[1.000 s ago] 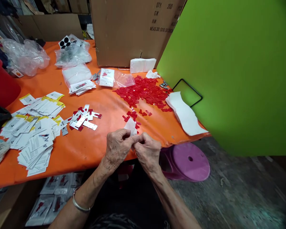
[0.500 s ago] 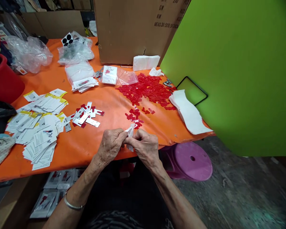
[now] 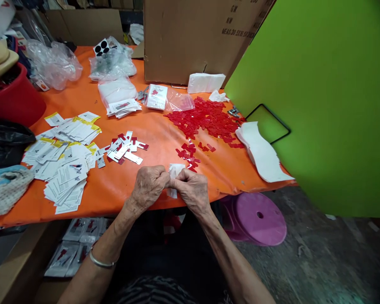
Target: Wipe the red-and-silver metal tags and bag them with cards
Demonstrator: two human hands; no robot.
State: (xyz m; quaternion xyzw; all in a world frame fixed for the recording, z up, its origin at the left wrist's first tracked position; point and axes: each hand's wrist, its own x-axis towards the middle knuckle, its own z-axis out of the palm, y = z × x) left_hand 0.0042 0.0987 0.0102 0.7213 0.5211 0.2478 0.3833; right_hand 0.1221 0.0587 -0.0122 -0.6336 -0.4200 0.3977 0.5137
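Both my hands meet at the near edge of the orange table [image 3: 114, 190]. My left hand [image 3: 148, 185] and my right hand [image 3: 191, 190] are closed, pinching a small white paper piece [image 3: 174, 171] between their fingertips. Just beyond them lie a few loose red plastic pieces [image 3: 188, 154], and farther back a big heap of red pieces [image 3: 209, 118]. To the left of my hands sits a small pile of silver and red strips [image 3: 125, 147].
White and yellow leaflets [image 3: 60, 162] spread over the table's left. A stack of white sheets [image 3: 262, 152] lies at the right edge. A cardboard box [image 3: 193, 38] and plastic bags [image 3: 114, 67] stand at the back. A purple stool [image 3: 256, 217] is under the table.
My hands have stayed together on the white piece, turning it slightly. The camera has tilted, shifting the whole scene a little to the right.
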